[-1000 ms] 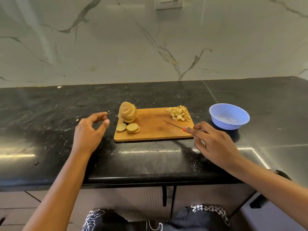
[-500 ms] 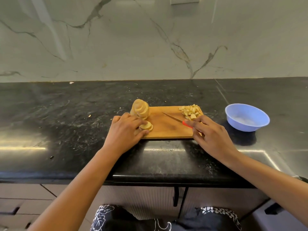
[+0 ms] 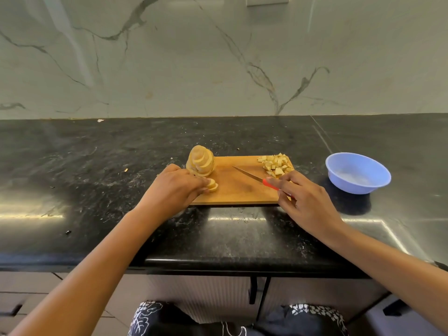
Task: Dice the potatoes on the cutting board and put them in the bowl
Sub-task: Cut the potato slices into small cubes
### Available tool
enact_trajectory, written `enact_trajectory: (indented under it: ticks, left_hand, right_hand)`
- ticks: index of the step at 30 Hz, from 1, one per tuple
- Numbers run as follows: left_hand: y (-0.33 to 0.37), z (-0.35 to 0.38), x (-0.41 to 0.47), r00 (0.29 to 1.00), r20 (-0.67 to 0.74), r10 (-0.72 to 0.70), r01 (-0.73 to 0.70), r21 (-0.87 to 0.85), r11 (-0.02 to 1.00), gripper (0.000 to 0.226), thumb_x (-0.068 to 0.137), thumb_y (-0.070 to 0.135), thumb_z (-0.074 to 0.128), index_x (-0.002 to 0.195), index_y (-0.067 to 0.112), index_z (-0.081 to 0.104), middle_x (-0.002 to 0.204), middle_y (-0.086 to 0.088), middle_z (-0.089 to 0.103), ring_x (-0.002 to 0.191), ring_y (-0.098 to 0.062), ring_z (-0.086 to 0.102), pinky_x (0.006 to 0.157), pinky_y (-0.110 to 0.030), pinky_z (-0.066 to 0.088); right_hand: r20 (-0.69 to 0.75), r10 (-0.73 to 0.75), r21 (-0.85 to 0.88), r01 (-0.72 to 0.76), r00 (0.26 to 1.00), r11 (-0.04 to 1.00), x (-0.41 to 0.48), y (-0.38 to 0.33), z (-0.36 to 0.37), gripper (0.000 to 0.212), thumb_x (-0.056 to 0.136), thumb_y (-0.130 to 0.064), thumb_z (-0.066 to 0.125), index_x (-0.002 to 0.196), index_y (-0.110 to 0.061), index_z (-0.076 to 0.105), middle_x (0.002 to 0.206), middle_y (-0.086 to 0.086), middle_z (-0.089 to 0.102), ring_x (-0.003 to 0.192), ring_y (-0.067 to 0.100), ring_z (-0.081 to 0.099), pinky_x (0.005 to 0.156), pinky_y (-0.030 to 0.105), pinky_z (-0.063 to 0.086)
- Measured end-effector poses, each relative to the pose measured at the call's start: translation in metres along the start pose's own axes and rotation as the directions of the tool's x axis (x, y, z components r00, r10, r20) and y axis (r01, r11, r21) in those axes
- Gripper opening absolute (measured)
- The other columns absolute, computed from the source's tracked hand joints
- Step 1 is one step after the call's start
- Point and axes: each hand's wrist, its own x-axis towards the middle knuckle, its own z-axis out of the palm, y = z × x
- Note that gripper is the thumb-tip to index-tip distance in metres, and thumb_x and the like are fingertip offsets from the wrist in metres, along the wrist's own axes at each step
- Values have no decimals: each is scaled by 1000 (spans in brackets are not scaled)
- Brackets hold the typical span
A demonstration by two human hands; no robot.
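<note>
— Wooden rectangular cutting board (image 3: 237,190): what's held?
— My left hand (image 3: 174,190) pinches pale round potato slices (image 3: 213,185); my right hand (image 3: 308,202) grips the red-handled knife (image 3: 252,175). Pale diced potato (image 3: 276,163) lies just beyond it, round blue plastic bowl (image 3: 356,183) farther right.

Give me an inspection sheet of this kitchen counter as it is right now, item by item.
Surface: black stone counter, speckled, with glare near the front edge.
Job's things: cutting board carries a sliced potato stack at its far left corner, loose slices in front of it, and a diced pile at the far right corner. The blue bowl stands to the right, with no potato seen inside.
Clutter: small scraps left of the board.
Grippers: left hand holds the loose slices with curled fingertips; right hand grips the red-handled knife.
Cables: nothing seen.
Surroundings: marble wall behind, socket at the top, cabinets below.
</note>
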Motion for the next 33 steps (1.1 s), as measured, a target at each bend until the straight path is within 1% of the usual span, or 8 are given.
enact_trajectory:
  ticks: [5, 9, 12, 17, 22, 28, 30, 33]
  left_hand:
    - [-3, -8, 6, 993, 49, 108, -111, 71, 991, 41, 91, 35, 37, 97, 19, 74, 65, 1, 68, 51, -18, 60, 59, -28, 49]
    - [-6, -12, 10, 979, 101, 180, -190, 105, 976, 42, 90, 30, 35, 102, 18, 72, 64, 4, 67, 50, -15, 59, 59, -26, 49]
    - [-5, -11, 10, 980, 86, 180, -187, 93, 978, 41, 86, 27, 36, 100, 17, 73, 64, 4, 68, 51, -15, 59, 61, -25, 48]
    - [-3, -7, 4, 984, 17, 175, -176, 72, 982, 35, 83, 25, 41, 94, 12, 72, 70, 0, 69, 57, -18, 63, 64, -27, 50]
    - [-3, -4, -6, 981, -38, 193, -190, 68, 979, 29, 88, 21, 47, 94, 8, 72, 92, -3, 74, 75, -18, 71, 68, -31, 55]
    - [-8, -5, -9, 962, -95, 258, -246, 123, 961, 25, 88, 15, 53, 100, 3, 72, 97, -8, 72, 85, -21, 70, 75, -35, 58]
    - [-12, -6, -9, 958, -80, 277, -266, 125, 956, 23, 89, 15, 52, 99, 5, 70, 98, -7, 71, 86, -22, 69, 72, -34, 59]
    - [-18, -4, -12, 947, -80, 310, -299, 130, 945, 18, 90, 16, 53, 104, 9, 62, 99, -7, 69, 84, -23, 67, 61, -34, 58]
  right_hand:
    - [9, 7, 9, -7, 1000, 1000, 0, 0, 0, 39, 83, -4, 68, 120, -16, 66, 98, 0, 60, 69, 2, 49, 59, 8, 35]
    - [11, 1, 25, -1, 1000, 1000, 0, -1, 0, 40, 83, -4, 67, 121, -17, 65, 98, 0, 60, 70, 4, 51, 56, 18, 46]
    - [11, 4, 28, -5, 1000, 1000, 0, -1, -1, 40, 83, -4, 68, 121, -17, 65, 99, 0, 60, 70, 4, 51, 56, 19, 47]
    - [3, 5, 24, -5, 1000, 1000, 0, -1, -1, 39, 83, -5, 68, 121, -16, 66, 99, 0, 61, 70, 5, 52, 57, 17, 47]
    - [-6, 1, 19, -1, 1000, 1000, 0, -1, -1, 40, 82, -4, 69, 120, -15, 66, 98, 1, 61, 69, 3, 51, 55, 19, 49]
    - [-8, 3, 1, -3, 1000, 1000, 0, -1, -1, 40, 81, -3, 69, 120, -14, 66, 98, 2, 62, 69, 2, 49, 58, 13, 43]
    - [-8, 5, -3, -5, 1000, 1000, 0, -2, -1, 40, 81, -2, 69, 120, -14, 66, 97, 2, 62, 69, 2, 48, 59, 9, 38]
    - [-4, 8, -11, -8, 1000, 1000, 0, -2, -2, 41, 81, -2, 69, 120, -14, 66, 96, 2, 61, 69, 2, 47, 58, 7, 36]
